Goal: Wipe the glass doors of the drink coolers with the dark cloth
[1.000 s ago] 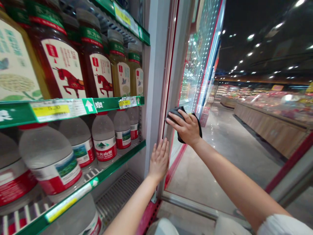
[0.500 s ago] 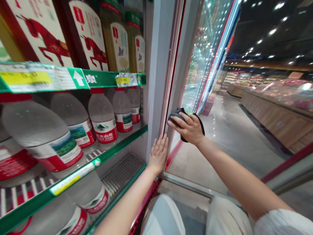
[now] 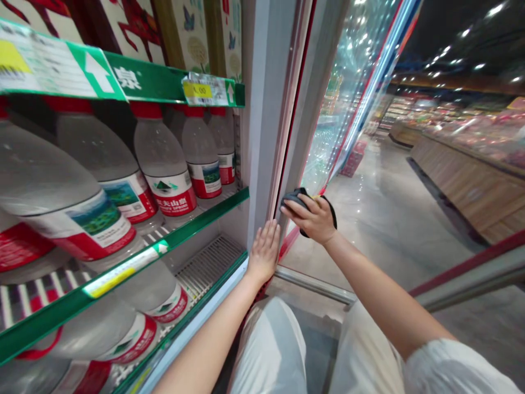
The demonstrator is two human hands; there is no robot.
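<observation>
My left hand (image 3: 264, 253) lies flat against the grey frame (image 3: 268, 137) at the right side of a drinks cooler, its fingers stretched out and pointing up. Just to its right, my right hand (image 3: 311, 218) is wrapped round a dark grey and black object (image 3: 296, 198) with a black strap. That object is beside the edge of the glass door (image 3: 328, 131); whether it touches the door I cannot tell. The fingertips of both hands are close but apart.
Large water bottles (image 3: 170, 189) with red caps stand on the left shelf (image 3: 205, 221); more bottles lie below. Taller drinks (image 3: 192, 33) stand above. A metal rail (image 3: 315, 284) crosses low, over my knees (image 3: 274, 345). Wooden display counters (image 3: 463, 180) stand at right.
The view has tilted down, so the upper shelf sits higher and more of the lower bottles shows. Both hands keep nearly the same places by the frame.
</observation>
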